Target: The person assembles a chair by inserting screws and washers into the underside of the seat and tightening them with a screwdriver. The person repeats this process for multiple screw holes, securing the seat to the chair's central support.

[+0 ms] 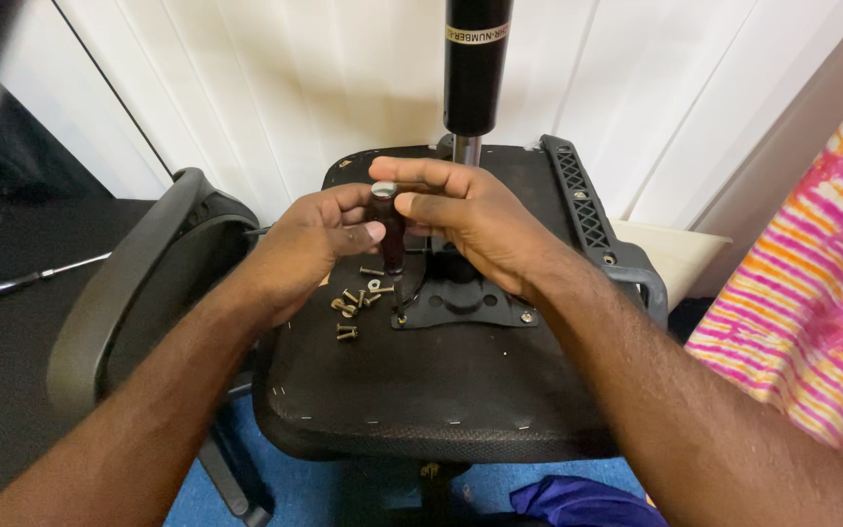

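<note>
Screwdriver [388, 229] stands upright on the mounting plate [461, 303] of the upturned chair seat [441, 390]. Your left hand [309, 244] wraps its dark handle; right hand [470, 220] fingers pinch the top. Rigid, light, likely slick: grip mid-handle.

I saw a long slim screwdriver [36, 278] lying on the dark floor, well left of the white curtain [275, 88]. A pink-and-orange striped cloth [812, 293] hung right of the curtain. A cream box [675, 256] sat just below the curtain's right end. Purple fabric [578, 503] lay on blue carpet [197, 498], far below the curtain.
</note>
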